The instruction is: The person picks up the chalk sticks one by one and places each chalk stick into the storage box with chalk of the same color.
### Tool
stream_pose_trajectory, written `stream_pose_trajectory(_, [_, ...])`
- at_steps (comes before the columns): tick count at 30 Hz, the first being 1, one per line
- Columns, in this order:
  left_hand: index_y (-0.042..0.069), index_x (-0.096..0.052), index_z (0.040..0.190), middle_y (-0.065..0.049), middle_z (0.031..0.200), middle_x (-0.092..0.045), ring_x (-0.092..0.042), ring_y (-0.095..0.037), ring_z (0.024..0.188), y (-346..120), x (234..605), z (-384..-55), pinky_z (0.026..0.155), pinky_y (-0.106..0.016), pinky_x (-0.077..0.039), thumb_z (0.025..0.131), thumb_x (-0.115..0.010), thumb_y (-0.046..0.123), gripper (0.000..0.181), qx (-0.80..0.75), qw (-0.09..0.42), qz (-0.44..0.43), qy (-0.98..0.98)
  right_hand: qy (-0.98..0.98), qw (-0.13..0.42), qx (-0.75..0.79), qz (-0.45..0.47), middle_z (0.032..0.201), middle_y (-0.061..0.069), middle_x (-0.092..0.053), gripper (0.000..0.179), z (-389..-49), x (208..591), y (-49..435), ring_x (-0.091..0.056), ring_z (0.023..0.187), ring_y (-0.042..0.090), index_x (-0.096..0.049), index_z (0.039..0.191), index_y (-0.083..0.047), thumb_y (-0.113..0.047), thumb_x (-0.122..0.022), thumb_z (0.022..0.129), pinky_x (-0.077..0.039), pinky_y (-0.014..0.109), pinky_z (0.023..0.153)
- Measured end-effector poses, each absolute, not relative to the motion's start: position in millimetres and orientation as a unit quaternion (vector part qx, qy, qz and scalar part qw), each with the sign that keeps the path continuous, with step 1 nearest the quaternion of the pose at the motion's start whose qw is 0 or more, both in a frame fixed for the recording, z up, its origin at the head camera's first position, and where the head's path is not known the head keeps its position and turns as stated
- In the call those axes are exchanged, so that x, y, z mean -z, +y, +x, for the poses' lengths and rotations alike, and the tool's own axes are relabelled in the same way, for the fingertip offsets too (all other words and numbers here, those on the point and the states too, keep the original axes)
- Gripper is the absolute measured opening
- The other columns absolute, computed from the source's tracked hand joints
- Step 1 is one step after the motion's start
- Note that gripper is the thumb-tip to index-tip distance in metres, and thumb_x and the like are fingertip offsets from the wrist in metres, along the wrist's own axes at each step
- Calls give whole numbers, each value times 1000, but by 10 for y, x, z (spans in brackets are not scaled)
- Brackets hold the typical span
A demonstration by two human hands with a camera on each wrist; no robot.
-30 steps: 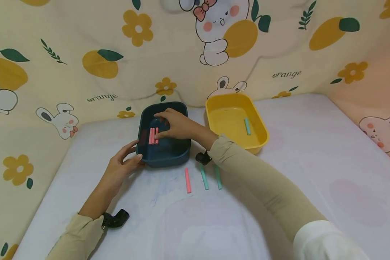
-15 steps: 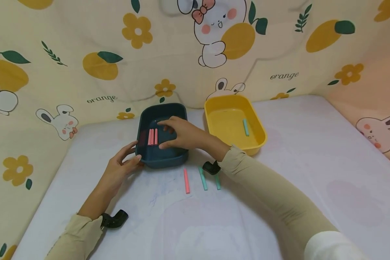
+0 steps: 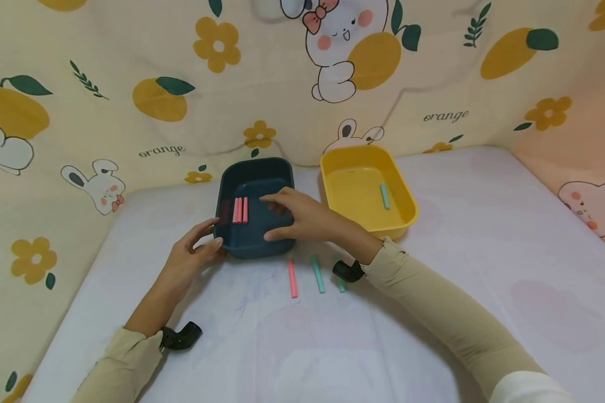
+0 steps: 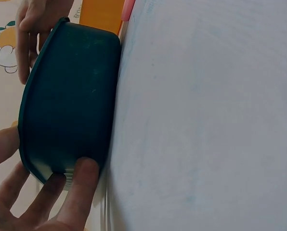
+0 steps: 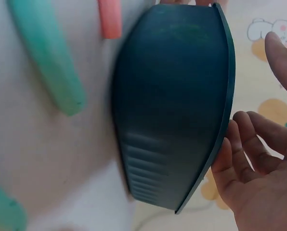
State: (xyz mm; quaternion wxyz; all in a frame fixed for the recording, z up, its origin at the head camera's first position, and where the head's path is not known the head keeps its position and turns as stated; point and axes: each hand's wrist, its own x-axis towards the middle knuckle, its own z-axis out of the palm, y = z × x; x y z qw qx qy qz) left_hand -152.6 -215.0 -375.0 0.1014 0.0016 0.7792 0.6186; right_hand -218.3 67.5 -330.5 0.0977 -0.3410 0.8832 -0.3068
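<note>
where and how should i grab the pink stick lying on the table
Likely best pinched at mid-length from above, across its long sides: the pink stick is slim, lies flat on the table, and has a visible gap before the nearest green stick.

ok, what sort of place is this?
Probably an indoor corner staged for recording: a white-topped table, a cartoon-print backdrop behind it, and black devices, likely cameras, worn on both wrists. Can't tell if it's a home or lab.
</note>
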Motion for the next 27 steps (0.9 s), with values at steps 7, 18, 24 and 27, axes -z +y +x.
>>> stream_pose_trajectory(7, [22, -40, 152, -10, 155, -36, -66, -8, 102, -2149, 3724, -1537, 93, -19, -55, 99, -62, 30, 59, -599, 106, -4, 793, 883, 103, 328, -321, 131, 3, -52, 79, -2029, 3284, 860, -52, 117, 18, -44, 150, -21, -48, -77, 84, -51, 37, 100])
stream_pose_trajectory(18, [24, -39, 153, -9, 155, -36, -66, -6, 102, -2157, 3731, -1540, 92, -16, -54, 97, -64, 36, 62, -598, 104, -5, 795, 886, 107, 304, -333, 128, 1, -54, 83, -1818, 3238, 1082, -55, 119, 23, -43, 151, -21, -50, -78, 82, -52, 38, 96])
stream_pose_trajectory(24, [22, -39, 153, -10, 154, -37, -67, -6, 101, -2152, 3749, -1539, 92, -18, -55, 99, -63, 30, 60, -608, 105, -3, 787, 882, 131, 306, -332, 130, 2, -54, 84, -1682, 3234, 1114, -54, 120, 23, -43, 151, -22, -50, -79, 80, -52, 42, 99])
stream_pose_trajectory(27, [22, -39, 153, -9, 153, -37, -67, -6, 102, -2160, 3753, -1538, 91, -18, -55, 99, -63, 29, 59, -610, 103, -3, 786, 882, 141, 302, -334, 131, 5, -54, 85, -1628, 3245, 1106, -53, 121, 22, -43, 151, -21, -48, -80, 80, -51, 41, 101])
